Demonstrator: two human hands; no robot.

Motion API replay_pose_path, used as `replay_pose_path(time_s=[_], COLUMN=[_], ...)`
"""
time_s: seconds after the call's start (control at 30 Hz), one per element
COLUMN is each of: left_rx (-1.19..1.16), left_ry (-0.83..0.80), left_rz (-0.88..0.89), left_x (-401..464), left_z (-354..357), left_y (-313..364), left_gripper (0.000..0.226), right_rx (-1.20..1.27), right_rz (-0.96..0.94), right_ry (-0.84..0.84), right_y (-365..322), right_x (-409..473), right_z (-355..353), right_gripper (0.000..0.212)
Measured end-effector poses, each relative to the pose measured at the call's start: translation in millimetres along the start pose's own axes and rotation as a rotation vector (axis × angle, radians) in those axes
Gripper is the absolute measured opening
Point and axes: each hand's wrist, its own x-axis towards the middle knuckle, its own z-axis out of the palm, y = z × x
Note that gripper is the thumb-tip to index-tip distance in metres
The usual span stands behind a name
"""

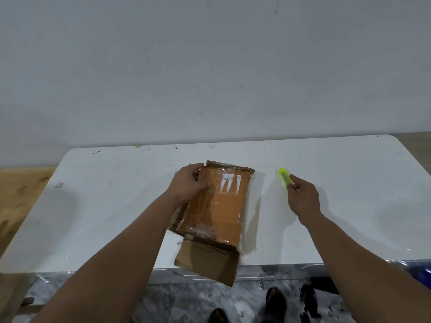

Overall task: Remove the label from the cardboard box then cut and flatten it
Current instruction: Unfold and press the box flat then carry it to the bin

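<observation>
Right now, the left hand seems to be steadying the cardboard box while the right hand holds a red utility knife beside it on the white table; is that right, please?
Not quite: the utility knife is bright yellow-green, not red, as the head view shows. The rest stands: the left hand steadies the cardboard box while the right hand holds the knife beside it on the white table.

White table point(116, 206), grey wall point(210, 66)

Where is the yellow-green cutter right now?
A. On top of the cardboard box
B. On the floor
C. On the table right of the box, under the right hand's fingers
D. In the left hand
C: the cutter lies on the white table right of the cardboard box, with the right hand on its near end, while the left hand grips the box.
</observation>
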Motion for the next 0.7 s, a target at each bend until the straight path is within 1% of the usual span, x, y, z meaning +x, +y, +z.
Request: replay_pose_path(time_s=[0.13,0.23,0.33,0.4,0.43,0.47,0.53,0.57,0.63,0.7], left_rx=[0.015,0.026,0.036,0.045,0.053,0.058,0.065,0.071,0.072,0.06], left_ry=[-0.006,-0.004,0.002,0.013,0.021,0.029,0.053,0.071,0.12,0.169], left_rz=[0.011,0.035,0.032,0.027,0.027,0.025,0.014,0.007,-0.009,-0.04], left_x=[1.3,0.8,-0.1,-1.1,-2.2,-3.0,-4.7,-5.8,-8.0,-10.1], left_z=[-1.4,-2.7,-4.2,-5.2,-6.0,-6.7,-8.2,-9.0,-11.4,-13.8], left_y=[-2.8,-4.2,-6.0,-6.8,-6.7,-6.8,-8.9,-10.3,-11.7,-12.1], left_gripper=[0.066,0.061,0.056,0.056,0.055,0.054,0.051,0.05,0.047,0.042], right_rx=[-0.123,-0.249,-0.41,-0.412,-0.363,-0.281,-0.128,-0.104,-0.129,-0.167], right_rz=[-0.052,-0.084,-0.047,-0.081,-0.121,-0.158,-0.175,-0.169,-0.152,-0.152], right_ry=[0.047,0.044,0.06,0.075,0.061,0.021,-0.13,-0.221,-0.378,-0.476], right_y=[6.6,7.4,-1.6,-10.1,-15.1,-20.6,-34.7,-41.3,-52.3,-59.7], right_x=[2.4,3.1,-7.4,-19.7,-26.7,-34.2,-52.6,-62.8,-81.8,-95.3], right_z=[2.4,5.1,6.7,8.7,10.7,13.2,18.6,21.7,29.4,36.8], right_gripper=[0.037,0.031,0.036,0.04,0.041,0.042,0.048,0.054,0.073,0.092])
